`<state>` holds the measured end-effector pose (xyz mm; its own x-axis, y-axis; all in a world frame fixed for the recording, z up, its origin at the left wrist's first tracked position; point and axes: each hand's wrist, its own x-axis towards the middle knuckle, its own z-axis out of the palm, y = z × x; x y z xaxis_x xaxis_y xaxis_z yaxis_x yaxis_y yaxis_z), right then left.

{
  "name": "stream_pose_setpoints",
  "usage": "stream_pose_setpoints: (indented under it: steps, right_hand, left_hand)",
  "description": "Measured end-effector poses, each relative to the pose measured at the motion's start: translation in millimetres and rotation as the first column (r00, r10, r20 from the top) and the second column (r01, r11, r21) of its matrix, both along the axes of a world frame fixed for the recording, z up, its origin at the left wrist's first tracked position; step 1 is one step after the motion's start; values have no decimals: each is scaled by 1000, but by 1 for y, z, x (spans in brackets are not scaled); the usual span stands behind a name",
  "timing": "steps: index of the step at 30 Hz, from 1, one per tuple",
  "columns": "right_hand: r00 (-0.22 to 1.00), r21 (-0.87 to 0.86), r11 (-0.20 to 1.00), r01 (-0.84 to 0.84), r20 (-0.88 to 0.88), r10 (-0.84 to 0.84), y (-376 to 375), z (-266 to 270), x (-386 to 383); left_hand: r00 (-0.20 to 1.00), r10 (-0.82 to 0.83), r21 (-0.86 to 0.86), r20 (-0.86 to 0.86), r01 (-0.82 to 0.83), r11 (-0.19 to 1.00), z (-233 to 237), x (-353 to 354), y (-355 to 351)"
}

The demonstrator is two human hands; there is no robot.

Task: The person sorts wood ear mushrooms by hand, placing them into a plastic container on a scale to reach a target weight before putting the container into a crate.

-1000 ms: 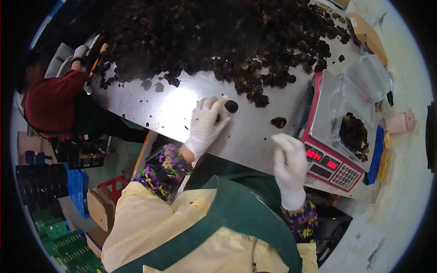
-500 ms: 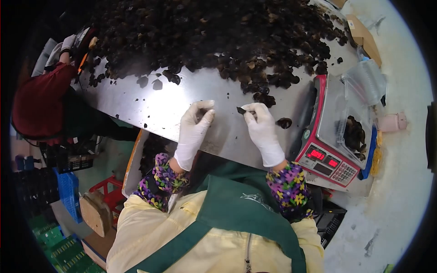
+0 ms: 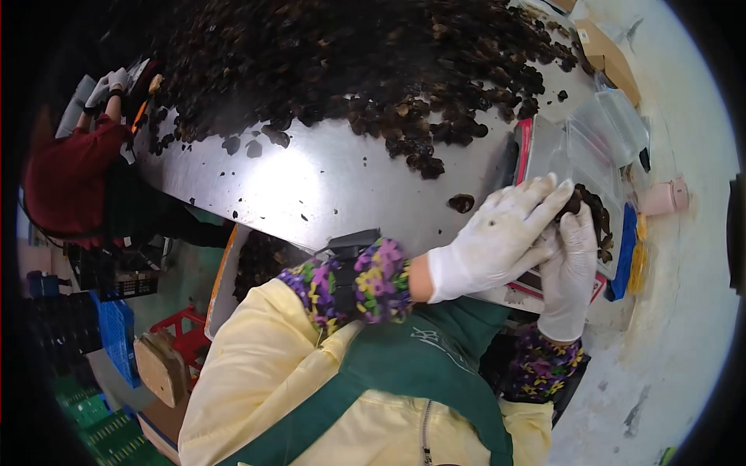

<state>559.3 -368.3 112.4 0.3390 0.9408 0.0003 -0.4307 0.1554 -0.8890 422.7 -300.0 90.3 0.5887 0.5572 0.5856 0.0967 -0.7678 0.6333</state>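
The dark, curled pieces (image 3: pixel 597 213) lie bunched in a clear plastic container (image 3: pixel 606 177) on the red-edged scale (image 3: pixel 524 147), and both gloved hands meet at the bunch's near side; the left hand (image 3: pixel 497 237) reaches across, palm down, its fingers long and slightly apart, while the right hand (image 3: pixel 569 268) stands more upright beneath it, fingertips raised toward a dark piece between the two. Whether either hand really pinches that piece I cannot tell, since the fingers overlap and hide the contact; the scale's display is hidden behind them too.

Handling here seems to call for a light touch; the pieces look soft and folded, so fingertips would do better to settle them than to press them down; both wrists are best kept off the scale and the container's thin wall, as a leaning hand could skew a reading or tip the container; drawing the left hand aside would uncover the display.

A single loose piece (image 3: pixel 461 203) lies on the metal table (image 3: pixel 326 175) beside the left hand; beyond it spreads a great dark heap (image 3: pixel 350 62); a cardboard box (image 3: pixel 610 58) stands past the scale, and a co-worker (image 3: pixel 74 171) in a dark red top is at the table's far left.
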Motion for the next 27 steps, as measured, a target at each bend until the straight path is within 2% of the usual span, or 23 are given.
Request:
stream_pose_setpoints:
  steps: [1,3,4,5,7,8,9,10,11,12,13,14,15,16,17,18,19,20,21,23,24,25,27]
  right_hand:
    - [999,34,999,14,45,-16,-1,3,9]
    - [995,9,995,102,21,-102,1,9,20]
    - [992,14,992,126,26,-126,2,11,30]
    - [988,19,989,149,30,-149,2,13,38]
    - [979,29,979,201,18,-201,0,18,52]
    - [946,52,952,303,103,-307,-2,16,71]
    - [893,81,912,402,184,-410,-5,13,88]
    - [819,109,872,477,303,-486,-1,7,103]
    - [816,109,868,484,302,-493,-4,5,112]
    - [720,69,905,419,582,-378,-7,4,121]
    - [552,4,930,369,804,-223,-10,2,125]
    - [416,-3,934,356,896,-156,-12,-2,125]
    - [91,87,962,260,989,-114,-14,-1,125]
    - [-18,112,945,306,994,-112,-17,0,119]
    - [-127,141,927,347,987,-103,-18,2,108]
    - [-124,134,927,351,988,-96,-19,6,100]
    - [-206,194,909,370,971,-124,-19,12,92]
    - [-290,259,887,382,945,-151,-18,16,82]
    - [-291,259,887,383,945,-150,-15,15,68]
    - [-157,379,882,281,925,-347,-7,6,32]
    - [-95,385,897,216,923,-373,-4,-5,12]
    - [-30,393,908,148,919,-393,0,-19,-9]
    - [92,296,951,86,948,-304,4,-40,-52]
  left_hand:
    - [1000,-5,4,-3,5,1000,5,14,0]
    - [998,59,19,3,-59,998,14,39,0]
    - [997,-14,-12,78,15,1000,12,51,1]
    - [997,-16,-9,75,17,1000,16,59,-1]
    - [971,-77,-62,224,94,994,21,72,-6]
    - [952,-72,-116,297,111,987,22,74,-8]
    - [953,-75,-117,294,114,987,26,68,-4]
    - [981,-58,-110,183,79,991,27,55,4]
    - [997,-40,-96,70,47,994,29,42,14]
    - [998,3,-73,57,1,997,15,30,30]
    - [993,99,-14,-61,-100,995,6,13,45]
    - [984,150,37,-100,-146,989,-6,-5,67]
    - [950,285,103,-130,-273,957,-16,-25,83]
    - [880,425,209,-212,-384,899,-31,-42,106]
    - [815,480,175,-326,-447,877,-38,-59,130]
    - [637,713,448,-292,-568,691,-65,-72,151]
    - [535,764,477,-361,-598,644,-76,-85,170]
    - [572,687,361,-449,-587,725,-81,-98,183]
    - [610,598,236,-520,-570,787,-81,-104,188]
    - [722,476,174,-502,-455,873,-87,-103,181]
    - [852,366,170,-374,-325,930,-93,-99,178]
    - [858,414,322,-302,-317,892,-96,-91,160]
    - [874,405,432,-268,-267,862,-88,-86,119]
